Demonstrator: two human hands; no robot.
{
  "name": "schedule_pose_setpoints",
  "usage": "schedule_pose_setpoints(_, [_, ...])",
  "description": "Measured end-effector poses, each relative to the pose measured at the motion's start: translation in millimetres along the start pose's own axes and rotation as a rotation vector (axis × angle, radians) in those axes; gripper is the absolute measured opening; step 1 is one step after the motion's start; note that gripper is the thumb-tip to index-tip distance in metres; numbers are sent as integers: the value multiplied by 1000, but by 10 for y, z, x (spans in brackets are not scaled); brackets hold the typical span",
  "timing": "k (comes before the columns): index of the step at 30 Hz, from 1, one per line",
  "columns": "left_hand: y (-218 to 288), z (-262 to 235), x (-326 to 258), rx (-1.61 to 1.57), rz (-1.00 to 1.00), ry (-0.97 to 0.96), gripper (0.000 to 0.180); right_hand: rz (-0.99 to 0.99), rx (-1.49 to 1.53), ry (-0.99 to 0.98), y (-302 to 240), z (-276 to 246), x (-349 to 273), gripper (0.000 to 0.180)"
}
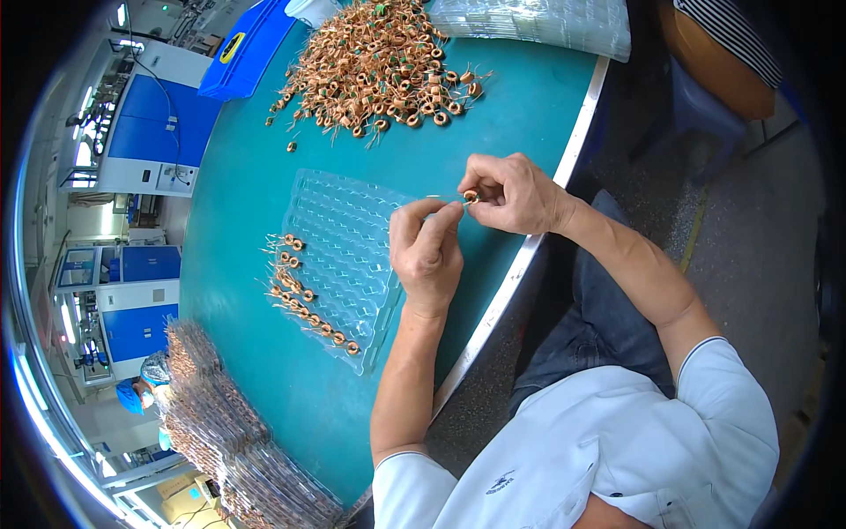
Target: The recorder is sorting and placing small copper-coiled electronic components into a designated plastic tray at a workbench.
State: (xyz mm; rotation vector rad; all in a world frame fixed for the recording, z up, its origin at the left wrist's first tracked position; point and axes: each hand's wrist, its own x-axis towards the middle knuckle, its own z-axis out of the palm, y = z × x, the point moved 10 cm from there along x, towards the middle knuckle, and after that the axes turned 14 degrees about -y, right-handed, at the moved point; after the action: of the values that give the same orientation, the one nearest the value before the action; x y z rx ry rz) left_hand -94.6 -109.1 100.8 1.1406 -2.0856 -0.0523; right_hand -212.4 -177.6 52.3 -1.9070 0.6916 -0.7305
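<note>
A small ring-shaped copper coil (471, 196) is held between the thumb and fingers of my right hand (520, 196), above the table near its front edge. My left hand (426, 249) is closed in a pinch right beside it, on what looks like one of the coil's thin wire leads; the fingertips partly hide it. Just left of my left hand lies a clear plastic tray (339, 225) with rows of pockets. Several copper coils (304, 310) with wire leads sit along the tray's left side, and its other pockets show no coils.
A large heap of copper coils (379, 66) covers the far part of the green table (238, 220). Behind are a blue bin (251, 48) and stacked clear trays (538, 22). Filled trays (238, 432) are piled at the lower left. A person in stripes (727, 53) sits at the upper right.
</note>
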Motion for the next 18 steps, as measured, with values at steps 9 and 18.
schedule_pose_setpoints(9, [-424,99,40,-361,-391,-209,7,-122,48,-36,-120,41,6,18])
schedule_pose_setpoints(18, [-340,618,-109,-1154,-655,-123,42,-243,8,244,-277,-176,-178,25])
